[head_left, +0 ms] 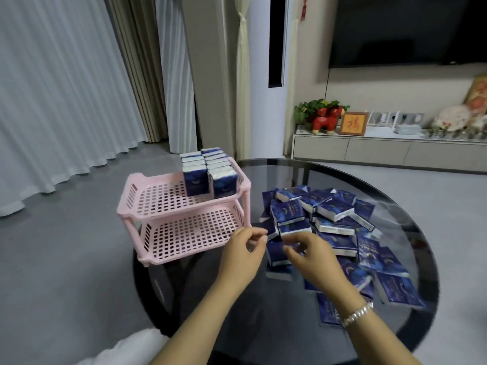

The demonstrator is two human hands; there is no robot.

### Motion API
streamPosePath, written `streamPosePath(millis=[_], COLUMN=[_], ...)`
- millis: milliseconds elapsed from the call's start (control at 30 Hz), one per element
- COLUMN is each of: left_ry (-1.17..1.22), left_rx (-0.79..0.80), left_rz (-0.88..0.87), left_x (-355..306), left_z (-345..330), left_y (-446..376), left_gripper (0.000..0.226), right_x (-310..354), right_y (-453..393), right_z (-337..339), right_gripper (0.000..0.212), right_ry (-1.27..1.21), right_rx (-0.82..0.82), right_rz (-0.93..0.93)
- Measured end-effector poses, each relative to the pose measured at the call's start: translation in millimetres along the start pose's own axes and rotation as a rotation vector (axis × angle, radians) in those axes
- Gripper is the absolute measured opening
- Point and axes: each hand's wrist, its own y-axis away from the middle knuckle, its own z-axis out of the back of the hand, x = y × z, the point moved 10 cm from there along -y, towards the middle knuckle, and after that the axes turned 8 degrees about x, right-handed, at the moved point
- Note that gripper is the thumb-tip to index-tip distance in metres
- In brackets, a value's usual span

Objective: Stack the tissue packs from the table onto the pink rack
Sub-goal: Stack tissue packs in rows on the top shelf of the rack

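Over the near edge of the round table: both hands work close together at the near side of the heap of packs.
Left hand (243, 252): fingers loosely curled, thumb and forefinger tips near each other just beside the heap; whether they pinch a pack's edge I cannot tell.
Right hand (312, 262): fingers bent down onto a pack (276, 252) at the near side of the heap; the grip itself is hidden under the fingers, so I cannot tell if it is clamped.
Bracelet (357, 315): silver-coloured, on the right wrist.
Loose tissue packs (334, 222): dark blue, tumbled over one another on the right half of the table, some flat, some tilted.
Pink rack (163, 206): two tiers of perforated trays, standing at the left edge of the table, just beside the heap.
Packs on the rack (208, 171): two rows standing upright at the far right corner of the top tier; the lower tier shows only its grid.
Table (411, 206): dark glass, round.
Beyond: pale curtains (60, 96) to the left, a low cabinet (376, 148) with a red toy animal (325, 121) and a framed picture (353, 123), and a dark television (405, 30) above.
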Motion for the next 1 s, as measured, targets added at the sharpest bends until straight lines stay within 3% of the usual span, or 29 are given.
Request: streamPosePath(millis=[100,300,667,800,1000], left_ry=[0.034,0.252,0.491,0.640,0.723], left_rx=[0.018,0.132,-0.067,-0.116,-0.111], left_rz=[0.140,0.344,0.453,0.493,0.555], left_x=[32.1,69.0,98.7,107.9,116.5], left_z=[-29.3,-70.3,-31.2,-20.5,-21.5], left_y=[1.6,-0.2,20.4,34.0,40.3], left_gripper=[0.015,0.050,0.021,0.032,0.028], right_x=[-29.2,-51.3,-38.0,-41.5,-39.8], right_y=[12.2,21.1,22.1,12.0,-4.8], right_z=[-13.4,-23.1,-33.3,-41.8,-67.5], right_gripper=[0.029,0.043,0.033,0.047,0.068], right_ry=[0.038,0.026,-0.061,0.042,0.084], right_rx=[-0.012,-0.047,-0.054,-0.032,0.166], right_rz=[-0.080,-0.145,-0.128,-0.226,-0.296])
